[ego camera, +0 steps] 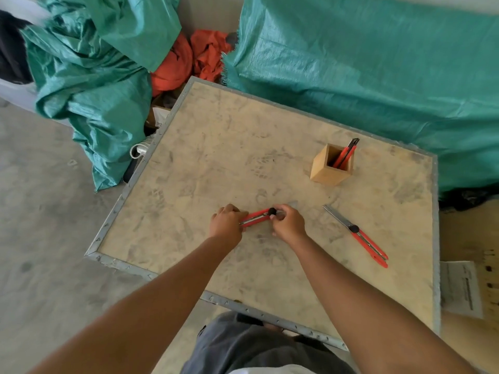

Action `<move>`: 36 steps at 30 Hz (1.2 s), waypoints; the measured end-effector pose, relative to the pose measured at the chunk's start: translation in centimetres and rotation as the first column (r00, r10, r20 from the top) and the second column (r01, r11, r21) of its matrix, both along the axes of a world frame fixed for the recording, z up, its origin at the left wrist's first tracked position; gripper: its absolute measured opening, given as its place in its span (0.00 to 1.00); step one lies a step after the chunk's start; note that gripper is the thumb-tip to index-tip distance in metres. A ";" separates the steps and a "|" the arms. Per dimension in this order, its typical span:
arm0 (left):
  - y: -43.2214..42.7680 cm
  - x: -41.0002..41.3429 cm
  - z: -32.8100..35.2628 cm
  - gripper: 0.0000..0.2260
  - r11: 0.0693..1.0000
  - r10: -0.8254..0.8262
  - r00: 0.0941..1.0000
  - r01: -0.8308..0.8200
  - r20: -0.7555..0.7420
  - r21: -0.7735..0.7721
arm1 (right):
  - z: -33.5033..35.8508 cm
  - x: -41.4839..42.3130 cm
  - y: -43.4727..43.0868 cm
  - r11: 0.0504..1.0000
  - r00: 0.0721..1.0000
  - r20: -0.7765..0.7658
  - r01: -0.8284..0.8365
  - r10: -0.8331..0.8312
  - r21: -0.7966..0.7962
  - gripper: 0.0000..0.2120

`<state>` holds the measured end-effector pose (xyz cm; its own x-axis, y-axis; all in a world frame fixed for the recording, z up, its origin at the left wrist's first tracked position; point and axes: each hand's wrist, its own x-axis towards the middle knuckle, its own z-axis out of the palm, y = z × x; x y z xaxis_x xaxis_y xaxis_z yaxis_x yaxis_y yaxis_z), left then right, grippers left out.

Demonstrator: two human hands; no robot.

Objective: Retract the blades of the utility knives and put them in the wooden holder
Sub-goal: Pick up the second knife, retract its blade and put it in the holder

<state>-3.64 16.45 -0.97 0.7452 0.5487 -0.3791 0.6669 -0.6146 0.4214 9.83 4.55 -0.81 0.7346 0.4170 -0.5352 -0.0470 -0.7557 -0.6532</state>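
A red utility knife (256,216) lies between my two hands near the middle of the wooden board (216,157). My left hand (228,221) grips its handle end. My right hand (289,221) pinches it at the black knob, and a short grey blade tip (293,203) sticks out past my fingers. A second red utility knife (359,236) lies to the right with its long blade out, pointing up-left. The wooden holder (328,171) stands at the back right with one red knife (347,153) upright in it.
The board has a metal-edged rim (118,203) and stands over a concrete floor. Green tarpaulin (364,76) covers bulky things behind and to the left, with orange cloth (194,58) between. A printed paper sheet (460,288) lies off the right edge.
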 end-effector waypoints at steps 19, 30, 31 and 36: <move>-1.9 3.6 7.6 0.25 0.913 0.102 0.962 0.011 0.254 -0.407 | 9.2 5.9 -0.9 0.923 0.980 0.087 0.136 -0.178 0.360 0.07; -7.0 10.1 13.8 0.24 0.844 0.227 0.839 0.084 0.494 -0.530 | 17.0 13.3 -6.1 0.880 0.994 0.107 -0.084 0.037 0.468 0.09; -7.5 10.9 14.5 0.24 0.843 0.237 0.829 0.084 0.507 -0.532 | 17.5 13.7 -6.7 0.882 0.992 0.109 -0.106 0.063 0.460 0.10; -9.1 14.5 18.2 0.22 0.859 0.247 0.796 0.084 0.553 -0.505 | 20.4 16.2 -9.1 0.858 0.958 0.210 -0.272 0.197 0.435 0.12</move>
<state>10.89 7.33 17.24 0.8664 0.4856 -0.1166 0.2267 -0.1744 0.9582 26.03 -4.51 19.59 0.6404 0.7565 -0.1329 0.2227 -0.3485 -0.9105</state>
